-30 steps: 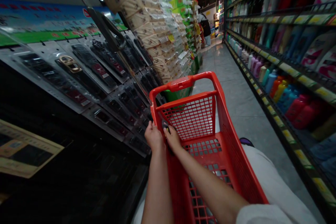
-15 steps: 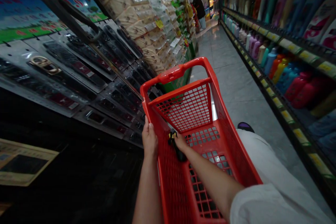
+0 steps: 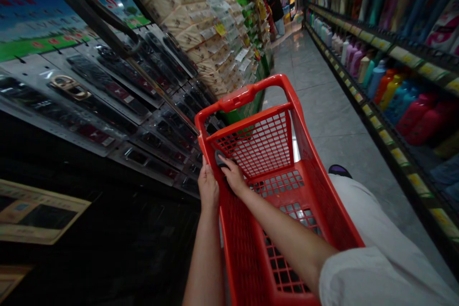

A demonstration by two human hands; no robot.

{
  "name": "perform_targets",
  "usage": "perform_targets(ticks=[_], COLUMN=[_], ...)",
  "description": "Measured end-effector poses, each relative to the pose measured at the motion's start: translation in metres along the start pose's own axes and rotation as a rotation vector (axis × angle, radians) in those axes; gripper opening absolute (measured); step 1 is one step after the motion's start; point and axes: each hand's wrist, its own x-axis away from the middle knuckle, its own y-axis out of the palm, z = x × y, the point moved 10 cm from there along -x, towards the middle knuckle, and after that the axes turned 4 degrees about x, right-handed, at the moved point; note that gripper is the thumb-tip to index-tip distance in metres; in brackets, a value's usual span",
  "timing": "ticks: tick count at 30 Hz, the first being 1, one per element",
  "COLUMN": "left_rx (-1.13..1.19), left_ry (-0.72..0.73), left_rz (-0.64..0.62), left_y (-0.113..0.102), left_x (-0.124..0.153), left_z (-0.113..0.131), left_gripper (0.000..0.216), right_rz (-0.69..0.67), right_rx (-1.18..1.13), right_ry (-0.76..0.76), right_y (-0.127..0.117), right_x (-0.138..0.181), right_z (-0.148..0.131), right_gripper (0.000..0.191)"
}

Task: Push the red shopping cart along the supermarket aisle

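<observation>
A red plastic shopping basket (image 3: 233, 248) with a long metal pull bar lies lengthwise before me, its lattice panel (image 3: 258, 141) at the far end. My left hand (image 3: 208, 186) is wrapped round the rim of its left wall, near the far corner. Inside the basket, my right hand (image 3: 234, 177) presses a small dark, rounded thing (image 3: 220, 158) against the upper part of that same wall. The palm and fingers cover most of this dark thing, so its kind does not show.
Packaged belts (image 3: 96, 100) hang on the left, behind the metal pull bar (image 3: 161, 91). Stacked tissue packs (image 3: 201, 33) stand ahead. Shelves of bottles (image 3: 387, 86) line the right side of the tiled aisle (image 3: 315, 76). A person with a black bag (image 3: 274, 7) is far down it.
My right hand has moved up and left along the inner wall, toward my left hand, with the dark thing. The black and yellow parts seen earlier are now hidden. My left hand keeps its hold.
</observation>
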Motion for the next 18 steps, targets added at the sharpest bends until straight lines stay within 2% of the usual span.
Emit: perform_targets(ticks=[3, 5, 8, 13, 15, 18], left_rx=[0.003, 0.007, 0.019, 0.002, 0.002, -0.005], left_ry=[0.049, 0.05, 0.044, 0.048, 0.055, 0.035], left_rz=[0.008, 0.018, 0.014, 0.015, 0.026, 0.055], left_y=[0.0, 0.0, 0.0, -0.001, -0.001, -0.003], left_x=[-0.002, -0.003, -0.005, -0.007, -0.009, -0.012], left_z=[0.002, 0.0, -0.003, -0.004, -0.003, -0.007], left_gripper=[0.065, 0.063, 0.06, 0.057, 0.055, 0.053], right_rz=[-0.016, -0.016, -0.016, -0.033, -0.056, -0.076], right_rx=[-0.026, -0.021, -0.008, 0.011, 0.013, 0.005], right_ry=[-0.154, -0.214, -0.19, 0.036, 0.059, -0.015], right_y=[0.004, 0.005, 0.003, 0.001, 0.003, 0.003], right_x=[0.002, 0.006, 0.008, 0.004, 0.004, 0.013], right_z=[-0.041, -0.055, -0.048, -0.01, -0.013, -0.039], right_gripper=[0.06, 0.06, 0.053, 0.054, 0.054, 0.049])
